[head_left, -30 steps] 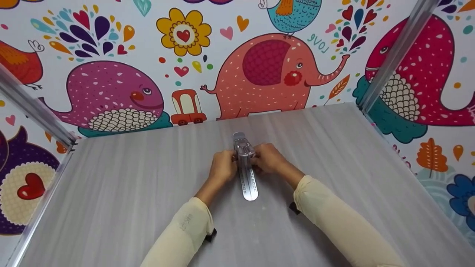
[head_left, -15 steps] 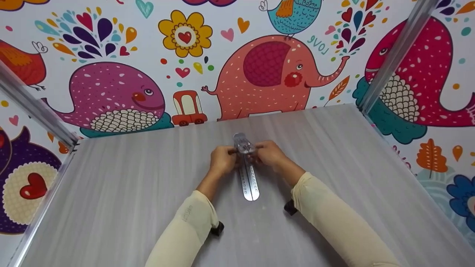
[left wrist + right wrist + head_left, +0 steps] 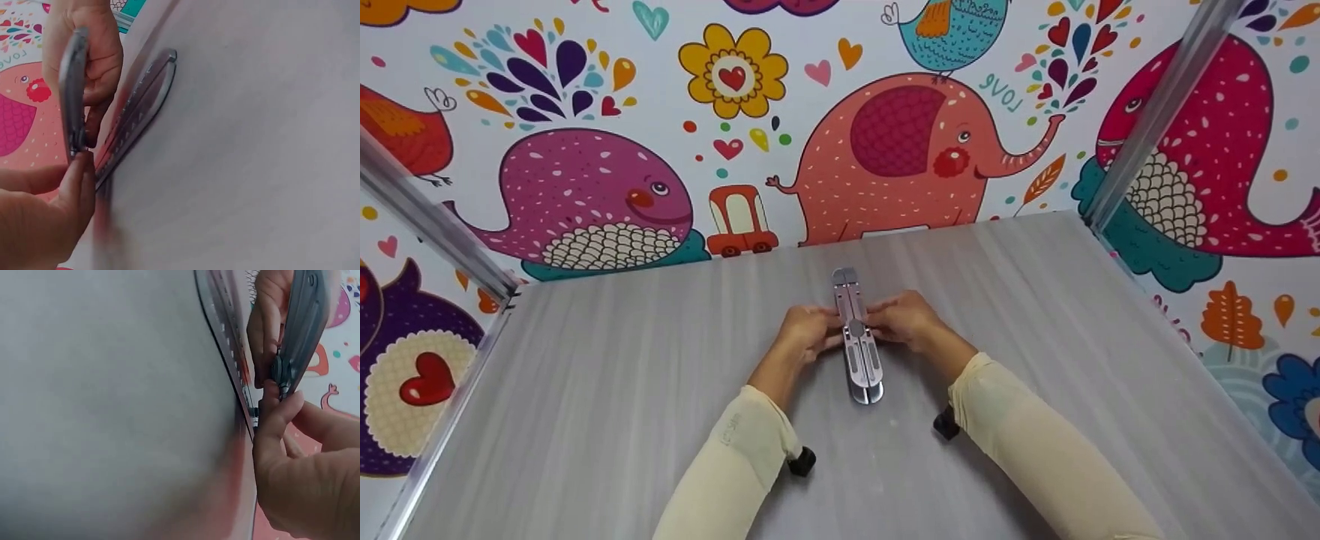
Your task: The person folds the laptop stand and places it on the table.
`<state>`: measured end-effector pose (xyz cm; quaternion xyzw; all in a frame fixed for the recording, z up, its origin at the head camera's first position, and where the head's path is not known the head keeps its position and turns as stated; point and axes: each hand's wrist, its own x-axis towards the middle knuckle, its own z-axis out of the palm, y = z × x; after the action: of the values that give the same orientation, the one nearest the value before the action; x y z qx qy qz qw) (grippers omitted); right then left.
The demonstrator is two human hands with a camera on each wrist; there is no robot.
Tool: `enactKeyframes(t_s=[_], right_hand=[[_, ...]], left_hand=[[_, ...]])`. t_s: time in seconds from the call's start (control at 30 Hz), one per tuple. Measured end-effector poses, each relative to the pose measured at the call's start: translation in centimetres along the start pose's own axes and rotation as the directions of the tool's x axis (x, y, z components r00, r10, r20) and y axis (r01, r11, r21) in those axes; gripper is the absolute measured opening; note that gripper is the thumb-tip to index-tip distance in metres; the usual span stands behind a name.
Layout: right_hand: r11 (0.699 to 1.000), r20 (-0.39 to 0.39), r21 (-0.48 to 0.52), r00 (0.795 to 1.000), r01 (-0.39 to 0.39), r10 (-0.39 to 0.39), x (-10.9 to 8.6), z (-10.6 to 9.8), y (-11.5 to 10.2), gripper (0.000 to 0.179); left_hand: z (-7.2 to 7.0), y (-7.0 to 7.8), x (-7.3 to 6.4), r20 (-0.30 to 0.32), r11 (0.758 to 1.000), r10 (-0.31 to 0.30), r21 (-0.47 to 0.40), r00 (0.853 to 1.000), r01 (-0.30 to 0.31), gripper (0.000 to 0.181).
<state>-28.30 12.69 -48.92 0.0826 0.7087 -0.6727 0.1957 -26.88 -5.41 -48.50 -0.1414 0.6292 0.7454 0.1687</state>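
Note:
A silver folding laptop stand [image 3: 850,301] stands on the grey table, its long axis running away from me. Its slotted lower bars [image 3: 147,97] lie along the tabletop, while the upper arms [image 3: 305,323] rise from them at an angle and lean toward me. A round disc [image 3: 856,328] sits midway on the upper part. From the left side, my left hand [image 3: 805,330] pinches the stand near its hinge between thumb and fingers. Opposite it, my right hand [image 3: 909,319] pinches the right side. The fingertips partly hide the joint in both wrist views.
The grey wood-grain table [image 3: 607,390] reaches back to a wall [image 3: 645,135] printed with cartoon animals. Metal posts [image 3: 1155,127] rise at its back corners. Black wrist cameras [image 3: 801,461] hang under both cuffs.
The stand's upper part has swung toward me, so its long face now shows above the lower bars. Both hands have shifted their finger positions slightly while staying at its sides.

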Motion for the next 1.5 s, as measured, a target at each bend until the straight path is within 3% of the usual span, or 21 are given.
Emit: enactKeyframes(t_s=[0.1,0.2,0.27,0.33,0.4,0.47,0.53,0.57,0.63,0.73,0.83,0.9,0.97,1.07,1.3,1.43,1.5], right_hand=[[0.979,-0.035,-0.196,0.997,0.061,-0.070,-0.3,0.3,0.0,0.030],[0.929,-0.027,-0.350,0.989,0.124,-0.142,-0.5,0.6,0.0,0.028],[0.874,0.012,-0.449,0.979,0.187,-0.203,-0.7,0.7,0.0,0.025],[0.790,0.079,-0.549,0.958,0.274,-0.277,-0.9,0.7,0.2,0.021],[0.683,0.156,-0.635,0.925,0.362,-0.345,-1.3,0.4,0.3,0.016],[0.579,0.248,-0.681,0.884,0.450,-0.396,-1.9,-0.1,0.6,0.017],[0.489,0.337,-0.700,0.845,0.520,-0.416,-3.0,-0.9,0.9,0.029],[0.443,0.383,-0.703,0.821,0.556,-0.424,-3.6,-1.3,1.1,0.039],[0.360,0.467,-0.707,0.784,0.609,-0.409,-5.0,-2.0,1.7,0.063],[0.239,0.533,-0.735,0.759,0.634,-0.374,-6.8,-2.6,2.8,0.090],[0.153,0.548,-0.755,0.742,0.637,-0.386,-7.8,-2.6,3.5,0.093],[0.112,0.548,-0.760,0.724,0.640,-0.418,-8.0,-2.4,3.8,0.089],[0.092,0.552,-0.756,0.707,0.648,-0.443,-7.9,-2.4,3.8,0.087],[0.072,0.560,-0.754,0.696,0.653,-0.449,-7.7,-2.5,3.6,0.086],[0.081,0.547,-0.771,0.723,0.631,-0.422,-7.1,-3.0,3.0,0.087],[0.106,0.550,-0.769,0.737,0.630,-0.393,-7.1,-3.5,3.0,0.089],[0.114,0.535,-0.785,0.758,0.610,-0.373,-7.2,-3.9,2.9,0.092]], left_hand=[[0.2,0.2,-0.4,-0.008,0.988,0.021,0.153,1.000,-0.020,0.032],[0.4,0.4,-0.7,-0.018,0.945,0.059,0.323,0.998,-0.050,0.030],[0.5,0.5,-0.8,-0.017,0.906,0.098,0.415,0.995,-0.082,0.028],[0.6,0.4,-0.9,0.001,0.860,0.145,0.494,0.989,-0.127,0.024],[0.6,0.2,-1.3,0.054,0.765,0.203,0.614,0.978,-0.193,0.018],[0.6,-0.1,-2.0,0.142,0.594,0.250,0.758,0.958,-0.268,0.019],[0.7,-0.5,-3.4,0.228,0.387,0.252,0.867,0.940,-0.314,0.038],[0.8,-0.7,-4.1,0.268,0.297,0.235,0.895,0.934,-0.332,0.050],[0.9,-1.3,-5.8,0.318,0.172,0.181,0.922,0.931,-0.348,0.074],[1.0,-2.1,-7.7,0.341,0.094,0.120,0.931,0.932,-0.353,0.090],[1.2,-3.0,-8.6,0.353,0.016,0.157,0.933,0.922,-0.360,0.089],[1.4,-3.4,-8.8,0.352,-0.032,0.186,0.935,0.917,-0.353,0.087],[1.7,-3.6,-8.7,0.348,-0.061,0.202,0.937,0.915,-0.343,0.086],[2.0,-3.5,-8.4,0.337,-0.058,0.198,0.942,0.921,-0.332,0.087],[1.9,-3.2,-7.4,0.347,0.052,0.191,0.931,0.918,-0.362,0.086],[1.1,-3.1,-7.5,0.379,0.074,0.184,0.915,0.907,-0.398,0.086],[0.4,-3.0,-7.6,0.380,0.084,0.173,0.914,0.909,-0.398,0.088]])
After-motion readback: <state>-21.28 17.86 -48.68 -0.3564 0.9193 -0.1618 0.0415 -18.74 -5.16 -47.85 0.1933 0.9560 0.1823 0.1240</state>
